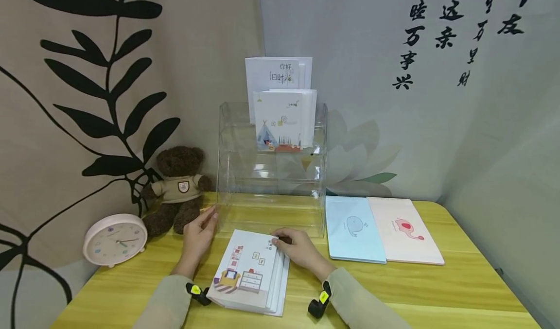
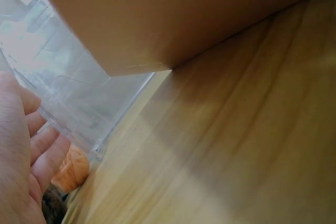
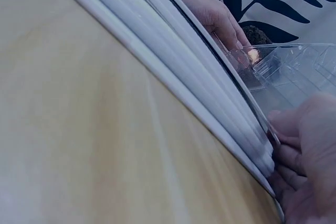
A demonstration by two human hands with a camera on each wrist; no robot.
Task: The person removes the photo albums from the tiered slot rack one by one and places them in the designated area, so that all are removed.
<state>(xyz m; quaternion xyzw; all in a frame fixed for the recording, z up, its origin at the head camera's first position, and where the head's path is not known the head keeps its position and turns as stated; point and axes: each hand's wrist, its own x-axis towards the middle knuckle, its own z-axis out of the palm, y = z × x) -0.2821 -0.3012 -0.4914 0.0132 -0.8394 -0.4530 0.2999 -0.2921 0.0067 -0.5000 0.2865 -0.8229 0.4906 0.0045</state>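
A stack of white illustrated notebooks (image 1: pixel 245 256) lies on the table in front of a clear acrylic display rack (image 1: pixel 272 222). My right hand (image 1: pixel 302 252) grips the stack's upper right corner, thumb on the top cover and fingers at the page edges, as the right wrist view shows. My left hand (image 1: pixel 198 236) reaches past the stack's left side, its relaxed fingertips right at the rack's lower left side. In the left wrist view, those fingers (image 2: pixel 50 153) lie along the rack's edge, and the stack's brown-shaded side hangs over the wood at the top.
White notebooks (image 1: pixel 280 120) stand on the rack's upper tiers. A blue notebook (image 1: pixel 354 229) and a pink one (image 1: pixel 407 229) lie to its right. At left are a teddy bear (image 1: pixel 175 193) and a round alarm clock (image 1: pixel 115 240). An orange yarn ball (image 2: pixel 73 169) sits behind the rack's edge.
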